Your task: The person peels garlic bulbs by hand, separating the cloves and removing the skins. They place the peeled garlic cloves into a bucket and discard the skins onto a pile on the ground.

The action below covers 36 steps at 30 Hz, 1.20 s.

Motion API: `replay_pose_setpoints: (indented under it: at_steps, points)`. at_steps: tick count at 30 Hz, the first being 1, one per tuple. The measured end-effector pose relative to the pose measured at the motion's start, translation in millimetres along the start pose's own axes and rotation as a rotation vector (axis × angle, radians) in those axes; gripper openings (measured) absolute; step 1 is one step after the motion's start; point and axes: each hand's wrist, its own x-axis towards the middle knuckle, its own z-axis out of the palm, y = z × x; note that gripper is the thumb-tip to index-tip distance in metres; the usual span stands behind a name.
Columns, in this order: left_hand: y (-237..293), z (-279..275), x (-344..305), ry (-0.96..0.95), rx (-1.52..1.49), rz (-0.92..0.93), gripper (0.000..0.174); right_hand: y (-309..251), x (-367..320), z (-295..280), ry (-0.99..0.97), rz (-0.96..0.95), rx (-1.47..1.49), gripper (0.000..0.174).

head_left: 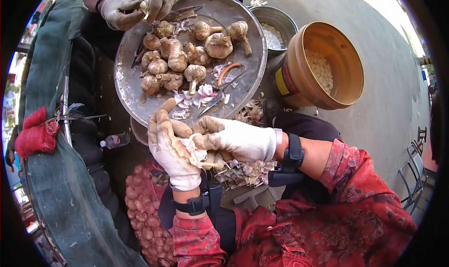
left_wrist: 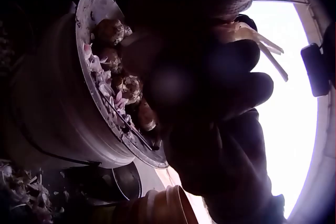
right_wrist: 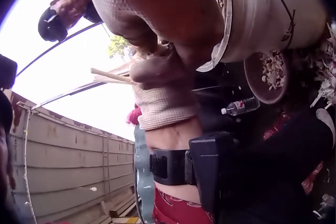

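My gloved left hand (head_left: 172, 147) holds a garlic bulb (head_left: 195, 151) with pale papery skin against its palm. Its cut stem (head_left: 208, 164) sticks out below and also shows as pale stalks (right_wrist: 111, 78) in the right wrist view. From the right, my gloved right hand (head_left: 241, 139) pinches the bulb with thumb and fingers. Just beyond the hands is a round metal tray (head_left: 128, 91) bearing several unpeeled garlic bulbs (head_left: 177, 61). Loose purple-white skins (head_left: 201, 96) and orange-handled scissors (head_left: 228, 73) lie on its near side. In the left wrist view the hands are mostly dark.
Another person's gloved hands (head_left: 122, 13) work on garlic across the tray. At right stand an orange bucket (head_left: 292, 73) and a metal pot (head_left: 286, 19), both containing peeled cloves. A red net sack (head_left: 142, 215) of garlic, a plastic bottle (head_left: 115, 141) and a skin pile (head_left: 245, 173) lie below.
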Motion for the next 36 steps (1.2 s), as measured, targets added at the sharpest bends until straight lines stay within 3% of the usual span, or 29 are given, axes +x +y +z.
replay_pose_setpoints:
  at_steps: [3, 5, 7, 9, 11, 13, 14, 15, 17, 18, 19, 21, 24, 26, 27, 28, 29, 31, 33, 36]
  points:
    - [1.9, -5.3, 0.0, 0.011, -0.049, -0.079, 0.037, -1.2, 0.9, -3.1, -0.077, 0.03, 0.084, 0.023]
    - [-1.0, -6.9, -2.2, 0.031, -0.286, -0.203, 0.037, -5.0, 1.4, 0.2, -0.098, 0.027, 0.075, 0.022]
    - [-6.1, -12.0, -0.2, 0.019, -0.23, -0.206, 0.039, -8.9, -1.7, 4.2, -0.04, -0.006, -0.015, 0.023]
    - [-10.8, -8.9, -1.1, 0.025, -0.415, -0.333, 0.041, -15.9, -6.6, 14.0, 0.049, -0.009, -0.128, 0.023]
    - [-13.2, -15.3, -1.4, -0.205, -0.409, -0.444, 0.042, -13.4, -7.7, 19.1, 0.141, -0.012, -0.238, 0.023]
    - [-10.9, -5.3, -1.9, 0.047, -0.35, -0.492, 0.041, -7.3, -6.3, 21.3, 0.251, -0.245, -0.505, 0.026]
    - [-9.8, -2.6, -0.6, 0.048, -0.35, -0.49, 0.041, -7.8, -8.0, 19.3, 0.287, -0.4, -0.78, 0.028]
    - [-9.2, -1.1, 0.0, 0.076, -0.315, -0.46, 0.041, -5.4, -6.3, 16.8, 0.286, -0.4, -0.779, 0.028]
    - [-14.6, -7.8, 2.0, 0.109, -0.281, -0.432, 0.04, 2.5, -1.2, 8.2, 0.291, -0.747, -1.04, 0.03]
    - [-23.7, -21.3, 6.9, 0.005, -0.374, -0.435, 0.04, 3.1, -1.7, 4.2, 0.244, -0.778, -1.151, 0.033]
    - [-27.0, -27.5, 9.8, -0.099, -0.464, -0.437, 0.04, 2.6, -1.2, 3.5, 0.241, -0.778, -1.15, 0.033]
    - [-30.8, -30.4, 9.9, -0.065, -0.418, -0.423, 0.041, 1.3, -0.9, 2.3, 0.184, -0.681, -1.156, 0.035]
    - [-25.5, -24.3, 7.8, -0.158, -0.46, -0.435, 0.041, -6.4, -0.3, 0.5, 0.12, -0.69, -1.149, 0.032]
    - [-10.8, 1.0, 0.0, 0.089, -0.261, -0.452, 0.041, -4.7, -0.1, 0.0, 0.137, -0.654, -1.139, 0.029]
    - [-14.7, -7.1, 1.9, 0.088, -0.261, -0.452, 0.041, -4.8, 0.1, -0.4, 0.153, -0.62, -1.133, 0.027]
    - [-20.8, -21.3, 5.1, -0.085, -0.323, -0.46, 0.041, -6.9, -1.3, 1.0, 0.153, -0.62, -1.133, 0.027]
    - [-26.1, -31.5, 6.5, -0.258, -0.384, -0.465, 0.042, -10.3, -3.9, 4.1, 0.168, -0.506, -0.993, 0.025]
    - [-11.0, -12.1, -1.3, -0.2, -0.386, -0.477, 0.042, -13.3, -5.3, 8.5, 0.179, -0.393, -0.854, 0.023]
    - [-1.3, 1.6, -4.5, -0.144, -0.388, -0.488, 0.041, -14.3, -4.8, 10.5, 0.197, -0.103, -0.432, 0.03]
    - [-3.9, -1.6, -2.9, -0.065, -0.347, -0.524, 0.039, -15.9, -2.9, 9.2, 0.213, -0.065, -0.466, 0.03]
